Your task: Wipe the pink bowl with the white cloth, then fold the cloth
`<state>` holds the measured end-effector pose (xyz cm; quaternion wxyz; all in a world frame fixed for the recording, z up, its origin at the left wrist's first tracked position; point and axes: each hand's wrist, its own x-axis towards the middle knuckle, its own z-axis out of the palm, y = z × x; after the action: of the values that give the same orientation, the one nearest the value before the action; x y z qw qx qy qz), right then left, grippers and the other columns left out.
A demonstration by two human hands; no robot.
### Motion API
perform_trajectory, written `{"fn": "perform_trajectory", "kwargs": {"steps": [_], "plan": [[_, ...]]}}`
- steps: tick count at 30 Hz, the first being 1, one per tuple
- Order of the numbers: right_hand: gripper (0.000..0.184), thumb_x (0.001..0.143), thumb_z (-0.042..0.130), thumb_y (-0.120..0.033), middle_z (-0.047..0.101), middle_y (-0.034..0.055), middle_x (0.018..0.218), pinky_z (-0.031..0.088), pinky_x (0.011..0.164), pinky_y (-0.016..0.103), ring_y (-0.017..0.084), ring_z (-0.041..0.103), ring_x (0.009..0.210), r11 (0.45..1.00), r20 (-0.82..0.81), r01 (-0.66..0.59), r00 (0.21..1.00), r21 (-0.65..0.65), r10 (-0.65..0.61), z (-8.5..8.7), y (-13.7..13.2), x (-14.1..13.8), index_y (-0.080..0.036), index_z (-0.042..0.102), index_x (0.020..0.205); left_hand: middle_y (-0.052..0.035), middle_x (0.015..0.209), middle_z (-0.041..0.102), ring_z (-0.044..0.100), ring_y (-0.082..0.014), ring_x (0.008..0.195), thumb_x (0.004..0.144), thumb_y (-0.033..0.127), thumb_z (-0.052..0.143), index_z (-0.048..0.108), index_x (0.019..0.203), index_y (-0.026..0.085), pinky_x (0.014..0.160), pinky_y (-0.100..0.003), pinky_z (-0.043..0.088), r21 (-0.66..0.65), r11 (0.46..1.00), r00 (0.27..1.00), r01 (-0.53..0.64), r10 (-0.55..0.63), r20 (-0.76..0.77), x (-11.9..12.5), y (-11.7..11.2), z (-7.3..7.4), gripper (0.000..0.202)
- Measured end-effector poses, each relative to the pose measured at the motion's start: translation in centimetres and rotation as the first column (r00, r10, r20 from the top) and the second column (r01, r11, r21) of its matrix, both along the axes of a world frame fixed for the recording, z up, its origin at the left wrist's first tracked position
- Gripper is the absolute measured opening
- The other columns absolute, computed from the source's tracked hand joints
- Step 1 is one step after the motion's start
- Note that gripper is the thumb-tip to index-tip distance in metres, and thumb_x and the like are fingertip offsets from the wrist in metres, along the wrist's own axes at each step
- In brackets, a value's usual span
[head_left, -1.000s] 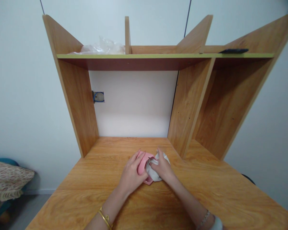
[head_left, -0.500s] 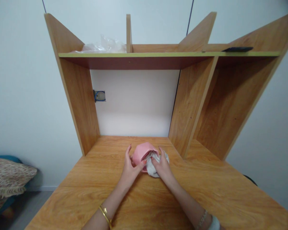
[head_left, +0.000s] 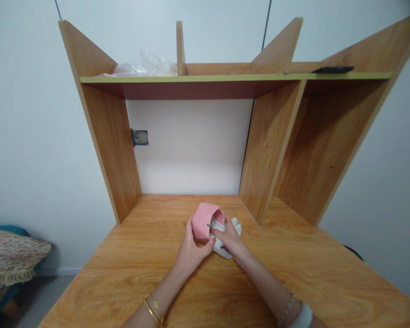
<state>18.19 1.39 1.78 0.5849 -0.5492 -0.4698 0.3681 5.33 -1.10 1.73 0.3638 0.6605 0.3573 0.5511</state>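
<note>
In the head view, my left hand [head_left: 191, 248] and right hand [head_left: 229, 236] were together at the lower middle of the frame, over the worktop [head_left: 191, 296]. The left held a pink box [head_left: 202, 224] from its left and lower side, thumb along the lower edge near the mouth, fingers partly hidden behind. The right gripped a bunched white cloth [head_left: 222, 251], its thumb side at the opening; I couldn't see how far the fingertips reached in, nor whether the box touched the wood.

Half a second earlier my left thumb and fingers had been spread wider and the mouth was mostly hidden by the rim and the cloth. Since then I had turned the box, so more of its inner wall showed, and my left hand had closed in lower along its side. I judged that this gave the cloth a freer way into the opening.

The mouth pointed right and a little toward the bottom of the frame, the closed end toward the left. The box looked nearly as deep as wide, so I couldn't tell a clear long axis; the line from closed end to mouth ran roughly left to right. Part of the cloth hung out below my right hand, and another part stuck out beyond it to the right.
</note>
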Motion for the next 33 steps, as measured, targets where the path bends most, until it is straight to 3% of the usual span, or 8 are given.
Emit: {"fn": "perform_trajectory", "kwargs": {"steps": [5, 9, 14, 19, 24, 28, 31, 33], "plan": [[0.039, 0.049, 0.060, -0.017, 0.063, 0.0016, 0.081, 0.046, 0.071, 0.029, 0.018, 0.060, 0.076, 0.996, 0.146, -0.055, 0.988, 0.064, 0.045, -0.4, 0.7, 0.4, -0.019, 0.049, 0.086, -0.0081, 0.112, 0.055, 0.054, -0.0187, 0.100, 0.068, 0.023, 0.060, 0.034, 0.122, 0.016, 0.088, -0.031, 0.041, -0.016, 1.000, 0.998, -0.013, 0.012, -0.054, -0.2, 0.1, 0.6, 0.061], [0.057, 0.050, 0.065, -0.024, 0.063, 0.0050, 0.086, 0.045, 0.071, 0.031, 0.021, 0.060, 0.081, 0.998, 0.299, 0.054, 0.953, 0.012, -0.055, -0.1, 0.7, 1.1, -0.016, 0.047, 0.104, -0.0081, 0.114, 0.056, 0.054, -0.0198, 0.100, 0.064, 0.023, 0.062, 0.031, 0.128, 0.017, 0.087, -0.031, 0.042, -0.005, 0.997, 0.982, -0.072, 0.070, -0.178, -1.1, 0.1, 1.0, 0.071], [0.085, 0.059, 0.065, -0.036, 0.063, 0.0097, 0.082, 0.042, 0.060, 0.028, 0.025, 0.061, 0.078, 0.982, 0.575, 0.186, 0.802, 0.021, -0.164, 1.0, -0.3, 1.6, -0.011, 0.026, 0.131, -0.0079, 0.100, 0.063, 0.059, -0.0237, 0.084, 0.061, 0.033, 0.063, 0.026, 0.134, 0.018, 0.079, -0.037, 0.045, 0.059, 0.986, 0.850, -0.156, 0.165, -0.500, -2.1, -0.2, 2.0, 0.084], [0.085, 0.070, 0.055, -0.038, 0.060, 0.0032, 0.057, 0.032, 0.047, 0.024, 0.024, 0.059, 0.058, 0.984, 0.704, 0.175, 0.695, 0.031, -0.146, 1.7, -1.3, 1.0, -0.006, 0.013, 0.136, -0.0057, 0.086, 0.065, 0.061, -0.0240, 0.075, 0.066, 0.041, 0.056, 0.020, 0.137, 0.016, 0.074, -0.037, 0.046, 0.165, 0.970, 0.734, -0.178, 0.243, -0.634, -2.7, -0.5, 3.2, 0.083], [0.080, 0.072, 0.051, -0.033, 0.056, -0.0018, 0.053, 0.031, 0.047, 0.023, 0.020, 0.056, 0.051, 0.997, 0.692, 0.051, 0.719, 0.052, -0.073, 0.8, -1.2, 0.8, -0.012, 0.010, 0.137, -0.0047, 0.082, 0.065, 0.061, -0.0237, 0.071, 0.068, 0.038, 0.052, 0.025, 0.135, 0.019, 0.074, -0.037, 0.045, 0.206, 0.964, 0.665, -0.170, 0.266, -0.698, -3.1, -0.6, 3.0, 0.075], [0.079, 0.071, 0.050, -0.029, 0.057, -0.0018, 0.056, 0.036, 0.049, 0.025, 0.019, 0.056, 0.053, 0.995, 0.551, -0.051, 0.835, 0.081, -0.002, 0.6, -1.2, 0.9, -0.010, 0.011, 0.137, -0.0053, 0.090, 0.063, 0.060, -0.0224, 0.076, 0.072, 0.038, 0.051, 0.025, 0.135, 0.021, 0.076, -0.037, 0.045, 0.143, 0.979, 0.790, -0.144, 0.201, -0.580, -3.1, -0.2, 2.2, 0.070], [0.076, 0.070, 0.049, -0.024, 0.061, 0.0018, 0.066, 0.041, 0.052, 0.028, 0.019, 0.056, 0.054, 0.993, 0.433, -0.017, 0.901, 0.116, -0.035, 0.9, -1.2, 0.9, -0.010, 0.015, 0.136, -0.0064, 0.097, 0.060, 0.059, -0.0198, 0.084, 0.077, 0.042, 0.050, 0.014, 0.137, 0.020, 0.079, -0.034, 0.045, 0.033, 0.994, 0.944, -0.100, 0.105, -0.311, -2.8, 0.4, 1.5, 0.074], [0.074, 0.068, 0.050, -0.022, 0.063, 0.0044, 0.078, 0.044, 0.055, 0.029, 0.019, 0.057, 0.058, 0.992, 0.361, 0.029, 0.930, 0.126, -0.073, 1.0, -1.1, 0.9, -0.013, 0.019, 0.135, -0.0088, 0.108, 0.054, 0.056, -0.0192, 0.095, 0.076, 0.046, 0.053, 0.008, 0.137, 0.019, 0.084, -0.033, 0.044, -0.022, 0.999, 0.994, -0.048, 0.045, -0.104, -2.4, 0.7, 1.0, 0.081]]}}
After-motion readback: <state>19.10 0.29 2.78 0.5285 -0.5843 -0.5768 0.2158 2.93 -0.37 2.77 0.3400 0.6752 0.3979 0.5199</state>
